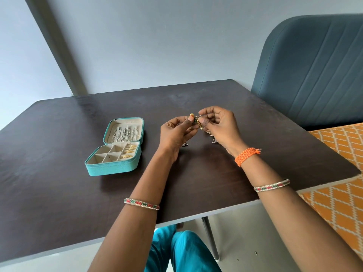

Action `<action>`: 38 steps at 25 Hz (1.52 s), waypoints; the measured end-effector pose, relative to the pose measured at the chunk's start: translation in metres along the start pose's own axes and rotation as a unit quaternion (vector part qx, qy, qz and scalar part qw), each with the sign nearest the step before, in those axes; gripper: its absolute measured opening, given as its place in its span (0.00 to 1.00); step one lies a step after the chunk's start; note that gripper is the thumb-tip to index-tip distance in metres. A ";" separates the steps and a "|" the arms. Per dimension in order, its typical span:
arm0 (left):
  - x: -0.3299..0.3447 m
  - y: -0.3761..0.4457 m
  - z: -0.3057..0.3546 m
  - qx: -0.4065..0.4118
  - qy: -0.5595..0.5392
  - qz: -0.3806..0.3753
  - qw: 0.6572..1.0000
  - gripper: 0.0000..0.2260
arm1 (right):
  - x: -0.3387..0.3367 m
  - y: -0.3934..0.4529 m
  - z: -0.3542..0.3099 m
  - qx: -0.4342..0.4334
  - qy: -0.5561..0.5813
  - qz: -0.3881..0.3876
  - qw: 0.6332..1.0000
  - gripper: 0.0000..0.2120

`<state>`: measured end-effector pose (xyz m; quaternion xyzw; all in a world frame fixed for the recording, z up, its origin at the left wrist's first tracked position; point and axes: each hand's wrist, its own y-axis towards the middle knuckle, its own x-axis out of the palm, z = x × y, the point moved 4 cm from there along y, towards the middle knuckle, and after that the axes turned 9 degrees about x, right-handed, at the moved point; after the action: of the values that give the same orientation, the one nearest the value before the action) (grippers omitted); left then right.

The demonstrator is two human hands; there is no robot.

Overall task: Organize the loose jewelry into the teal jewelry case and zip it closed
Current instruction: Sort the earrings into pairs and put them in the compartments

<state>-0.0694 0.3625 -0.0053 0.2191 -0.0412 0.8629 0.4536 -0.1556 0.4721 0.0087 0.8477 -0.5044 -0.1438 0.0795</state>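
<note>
Ok so from my remote seat, both hands are up in the middle of the frame, just above the dark bench (59,193). My left hand (175,132) and right hand (220,125) are pinching the same little earring (195,121) between thumb and fingertips, one from each side. It's a small gold piece with a green bit and a tiny bead dangling off a short chain; can't make out more than that, it's mostly buried behind the fingers.

The teal jewelry case (115,148) sits left of center on the bench, well apart from the hands, unzipped and lying open. The lid (124,130) is tipped back and has silver chains (123,134) hanging in a row on its beige lining. The bottom half is split into compartments, and the ones on the right side hold gold rings (129,151). The other compartments look bare from here.

A bit more loose jewelry (211,135) lies on the bench right under the right hand, partly hidden by it, and something small and dark peeks out beside the left wrist, too hidden to name.

Orange braided wristband (247,156) on the right wrist, beaded bangle (141,204) on each forearm. Blue chair (314,75) in the upper right, orange patterned mat (337,203) at the right edge.
</note>
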 end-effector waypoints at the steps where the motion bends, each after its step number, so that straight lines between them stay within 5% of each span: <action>1: 0.000 0.000 0.000 0.005 0.008 0.004 1.000 0.03 | 0.000 -0.001 -0.001 -0.003 -0.001 0.002 1.000 0.07; 13: 0.002 -0.002 0.002 0.011 0.011 0.004 1.000 0.07 | 0.009 -0.001 0.004 0.003 -0.043 -0.042 0.998 0.09; 22: 0.000 0.003 0.000 0.008 0.041 0.033 0.999 0.06 | 0.003 -0.002 0.002 0.139 0.165 -0.064 0.974 0.05; 27: -0.006 -0.001 0.001 0.035 0.092 0.043 0.994 0.06 | 0.003 -0.007 -0.003 0.122 0.059 -0.064 0.989 0.04; 38: -0.033 -0.096 0.051 0.029 0.195 -0.005 0.980 0.03 | 0.008 -0.081 -0.053 0.108 0.031 -0.156 0.981 0.10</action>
<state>0.0412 0.3795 0.0146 0.0597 0.0743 0.8876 0.4507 -0.0678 0.5035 0.0348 0.9235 -0.3759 -0.0731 -0.0206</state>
